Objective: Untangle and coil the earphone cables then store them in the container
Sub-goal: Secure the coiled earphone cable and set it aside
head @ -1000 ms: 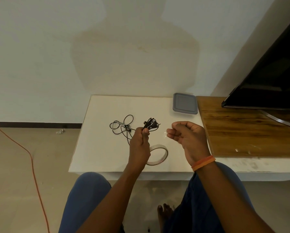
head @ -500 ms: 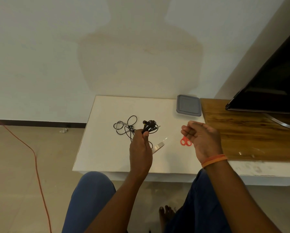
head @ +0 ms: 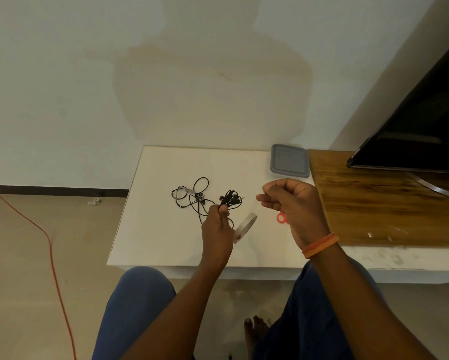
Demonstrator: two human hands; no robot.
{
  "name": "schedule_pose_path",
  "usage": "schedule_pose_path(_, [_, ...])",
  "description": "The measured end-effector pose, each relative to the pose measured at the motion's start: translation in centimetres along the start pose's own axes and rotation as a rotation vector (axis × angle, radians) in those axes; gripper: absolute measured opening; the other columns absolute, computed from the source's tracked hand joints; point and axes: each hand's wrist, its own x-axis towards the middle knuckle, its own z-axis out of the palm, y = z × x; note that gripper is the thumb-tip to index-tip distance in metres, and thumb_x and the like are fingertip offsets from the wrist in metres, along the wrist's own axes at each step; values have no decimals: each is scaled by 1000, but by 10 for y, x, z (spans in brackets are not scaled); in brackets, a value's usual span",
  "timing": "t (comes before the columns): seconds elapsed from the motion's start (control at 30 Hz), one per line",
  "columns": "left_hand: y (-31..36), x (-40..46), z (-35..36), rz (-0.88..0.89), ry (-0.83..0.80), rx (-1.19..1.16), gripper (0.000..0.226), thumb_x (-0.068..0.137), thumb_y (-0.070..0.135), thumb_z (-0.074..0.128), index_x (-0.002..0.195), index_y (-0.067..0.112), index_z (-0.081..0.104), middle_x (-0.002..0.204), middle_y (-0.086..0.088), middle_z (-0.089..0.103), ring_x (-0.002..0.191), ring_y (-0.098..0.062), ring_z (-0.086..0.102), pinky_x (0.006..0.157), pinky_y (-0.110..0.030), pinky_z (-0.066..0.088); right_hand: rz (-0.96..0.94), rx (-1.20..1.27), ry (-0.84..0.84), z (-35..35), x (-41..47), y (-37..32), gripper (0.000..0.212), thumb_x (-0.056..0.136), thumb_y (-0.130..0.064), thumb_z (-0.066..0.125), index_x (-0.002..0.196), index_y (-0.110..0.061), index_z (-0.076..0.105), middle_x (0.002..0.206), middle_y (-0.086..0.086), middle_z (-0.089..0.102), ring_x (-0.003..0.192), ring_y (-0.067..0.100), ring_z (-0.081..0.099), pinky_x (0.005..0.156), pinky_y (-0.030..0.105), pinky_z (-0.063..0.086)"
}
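Left hand (head: 216, 229) pinches the coiled earphone bundle (head: 231, 200), right hand (head: 293, 203) curled up empty-looking, lidded grey container (head: 289, 161) sits at about 1 o'clock, nearer the right.

1. No text, label, brand, number or sign can be read anywhere in the head view.
2. The grey container lid (head: 289, 161), at about 1 o'clock from the hands, shows only a plain moulded surface.
3. The dark television screen (head: 423, 126), at about 2 o'clock, shows no legible logo.
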Motion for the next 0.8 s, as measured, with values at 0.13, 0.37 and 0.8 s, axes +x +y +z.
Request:
schedule_pose_path(0.13, [5,5,-2,28,14,-2,35,107,33,27,84,15,48,72,3,54,77,-23,67,58,-27,42,-23,-40,2,0,1,3,13,91,-13,63,99,-4,68,94,14,73,80,20,74,72,23,58])
schedule_pose_path(0.37, [52,11,-17,263,-61,-46,36,106,35,27,92,16,53,85,5,67,75,-4,58,64,-9,40,-92,-146,-15,0,7,13,5,90,-16,65,91,-16,70,89,6,74,81,16,73,75,24,58])
schedule_pose_path(0.8, [69,17,-19,17,-178,-253,38,104,35,29,71,19,39,60,7,35,58,-12,32,58,-29,29,-201,-309,-78,4,6,29,4,85,-17,71,84,-21,73,88,-7,70,83,7,64,76,26,56])
